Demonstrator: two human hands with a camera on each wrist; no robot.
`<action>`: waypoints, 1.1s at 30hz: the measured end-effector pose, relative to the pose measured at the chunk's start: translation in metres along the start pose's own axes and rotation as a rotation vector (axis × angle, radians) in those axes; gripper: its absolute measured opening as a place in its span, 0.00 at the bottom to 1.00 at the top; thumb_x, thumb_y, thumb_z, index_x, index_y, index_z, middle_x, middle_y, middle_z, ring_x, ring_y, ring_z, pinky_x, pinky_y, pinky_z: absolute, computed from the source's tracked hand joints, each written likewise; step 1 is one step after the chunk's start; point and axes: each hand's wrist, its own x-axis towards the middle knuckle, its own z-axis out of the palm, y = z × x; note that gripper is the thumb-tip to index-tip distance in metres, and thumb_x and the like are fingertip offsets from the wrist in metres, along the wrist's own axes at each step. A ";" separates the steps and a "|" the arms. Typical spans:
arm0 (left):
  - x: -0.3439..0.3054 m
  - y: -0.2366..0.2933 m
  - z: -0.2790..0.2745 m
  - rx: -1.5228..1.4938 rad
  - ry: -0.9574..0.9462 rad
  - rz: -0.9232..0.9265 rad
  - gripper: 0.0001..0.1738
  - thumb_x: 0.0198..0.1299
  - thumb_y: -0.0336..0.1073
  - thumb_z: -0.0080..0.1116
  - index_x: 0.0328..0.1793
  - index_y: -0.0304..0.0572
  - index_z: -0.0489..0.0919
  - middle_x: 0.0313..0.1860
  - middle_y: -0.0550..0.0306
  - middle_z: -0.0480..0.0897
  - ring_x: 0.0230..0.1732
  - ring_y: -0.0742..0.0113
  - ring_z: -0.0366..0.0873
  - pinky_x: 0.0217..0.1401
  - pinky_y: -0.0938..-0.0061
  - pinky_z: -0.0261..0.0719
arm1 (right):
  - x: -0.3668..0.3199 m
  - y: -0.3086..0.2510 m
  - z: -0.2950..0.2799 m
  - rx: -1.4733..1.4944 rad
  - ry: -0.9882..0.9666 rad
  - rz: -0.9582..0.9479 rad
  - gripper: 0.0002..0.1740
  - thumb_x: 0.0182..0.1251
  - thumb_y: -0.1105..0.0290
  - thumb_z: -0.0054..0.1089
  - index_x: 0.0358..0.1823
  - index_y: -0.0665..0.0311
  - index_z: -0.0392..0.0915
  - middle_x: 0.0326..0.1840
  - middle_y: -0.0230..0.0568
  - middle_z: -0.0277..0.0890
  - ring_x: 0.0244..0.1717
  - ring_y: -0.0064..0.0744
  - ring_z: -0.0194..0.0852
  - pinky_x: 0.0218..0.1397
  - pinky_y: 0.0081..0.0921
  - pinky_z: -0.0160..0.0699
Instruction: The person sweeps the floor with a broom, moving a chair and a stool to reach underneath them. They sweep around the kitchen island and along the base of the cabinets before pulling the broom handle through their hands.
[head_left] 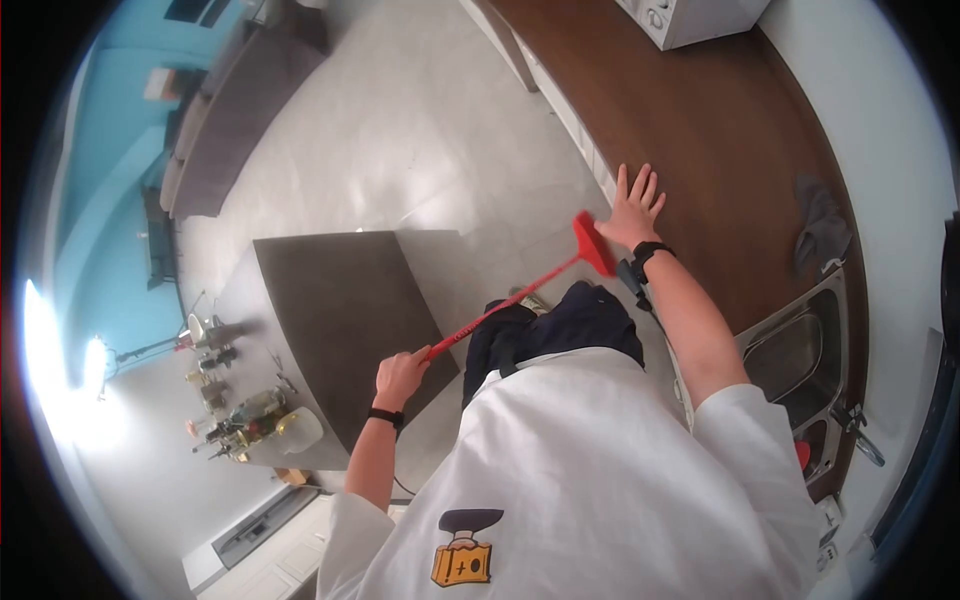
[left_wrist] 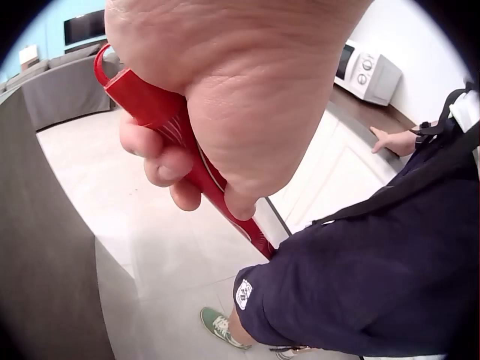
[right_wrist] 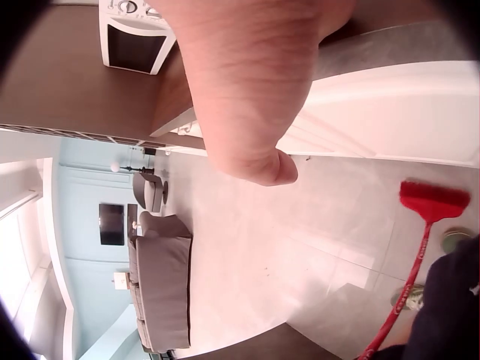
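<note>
A red broom [head_left: 594,245] with a long red handle slants across in front of the body in the head view. My left hand [head_left: 401,379] grips the upper end of its handle, fingers curled round it; in the left wrist view a hanging loop [left_wrist: 103,66] sticks out past the fist. The bristles [right_wrist: 433,196] are down at the pale floor by the shoes in the right wrist view. My right hand [head_left: 632,214] rests with spread fingers on the edge of the brown countertop [head_left: 715,150], holding nothing.
A dark island counter [head_left: 340,310] stands to the left, with bottles and jars [head_left: 255,415] beyond it. Along the right counter are a white microwave [left_wrist: 367,75], a grey cloth [head_left: 822,225] and a steel sink [head_left: 790,350]. A grey sofa [right_wrist: 165,281] sits farther off across the floor.
</note>
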 end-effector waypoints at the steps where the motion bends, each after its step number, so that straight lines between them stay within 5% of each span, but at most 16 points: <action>1: 0.018 0.005 -0.010 0.077 -0.030 0.072 0.15 0.65 0.45 0.60 0.56 0.62 0.84 0.31 0.51 0.85 0.34 0.49 0.85 0.36 0.55 0.82 | 0.003 0.002 0.006 -0.013 0.031 -0.002 0.69 0.49 0.53 0.73 0.84 0.55 0.30 0.85 0.64 0.14 0.85 0.65 0.11 0.80 0.68 0.21; 12: 0.251 -0.011 -0.007 0.353 -0.137 0.443 0.09 0.65 0.44 0.57 0.44 0.52 0.81 0.30 0.52 0.84 0.35 0.49 0.85 0.37 0.52 0.80 | 0.007 -0.003 0.004 -0.028 0.022 0.001 0.69 0.48 0.55 0.75 0.84 0.56 0.32 0.85 0.65 0.15 0.85 0.66 0.12 0.79 0.69 0.23; 16: 0.313 -0.029 -0.015 0.305 -0.216 0.542 0.10 0.65 0.45 0.58 0.48 0.54 0.81 0.31 0.52 0.85 0.37 0.49 0.85 0.38 0.52 0.80 | 0.010 -0.009 0.006 -0.037 0.027 0.049 0.70 0.46 0.56 0.75 0.84 0.57 0.33 0.85 0.65 0.17 0.85 0.66 0.13 0.79 0.69 0.24; 22: 0.405 -0.097 -0.054 0.302 -0.274 0.523 0.16 0.65 0.47 0.58 0.59 0.63 0.81 0.37 0.53 0.86 0.42 0.50 0.85 0.43 0.53 0.81 | 0.023 -0.028 0.005 -0.081 -0.037 0.169 0.73 0.44 0.55 0.77 0.84 0.54 0.30 0.85 0.63 0.13 0.85 0.64 0.10 0.80 0.68 0.24; 24: 0.436 -0.134 -0.065 0.247 -0.214 0.516 0.09 0.62 0.44 0.61 0.48 0.62 0.83 0.34 0.55 0.85 0.42 0.52 0.85 0.42 0.54 0.80 | 0.033 -0.044 0.002 -0.132 -0.108 0.229 0.75 0.45 0.54 0.78 0.84 0.54 0.25 0.85 0.64 0.10 0.85 0.64 0.08 0.80 0.67 0.23; 26: 0.464 -0.173 -0.082 0.210 -0.199 0.469 0.09 0.63 0.45 0.60 0.47 0.61 0.83 0.35 0.56 0.86 0.42 0.52 0.85 0.42 0.54 0.80 | 0.044 -0.058 0.001 -0.091 -0.172 0.384 0.76 0.46 0.52 0.78 0.83 0.54 0.21 0.84 0.65 0.08 0.85 0.65 0.07 0.80 0.67 0.23; 31: 0.510 -0.258 -0.124 0.089 -0.181 0.308 0.09 0.64 0.43 0.57 0.47 0.61 0.84 0.39 0.57 0.87 0.46 0.54 0.85 0.47 0.56 0.81 | 0.084 -0.094 0.003 -0.004 -0.056 0.657 0.69 0.52 0.50 0.74 0.83 0.55 0.29 0.84 0.67 0.20 0.85 0.64 0.18 0.81 0.65 0.30; 33: 0.523 -0.276 -0.134 0.037 -0.145 0.248 0.09 0.65 0.43 0.56 0.48 0.61 0.84 0.39 0.57 0.87 0.46 0.53 0.85 0.48 0.55 0.81 | 0.106 -0.109 0.001 0.001 0.004 0.553 0.67 0.53 0.50 0.74 0.83 0.53 0.31 0.84 0.67 0.22 0.85 0.64 0.19 0.81 0.65 0.31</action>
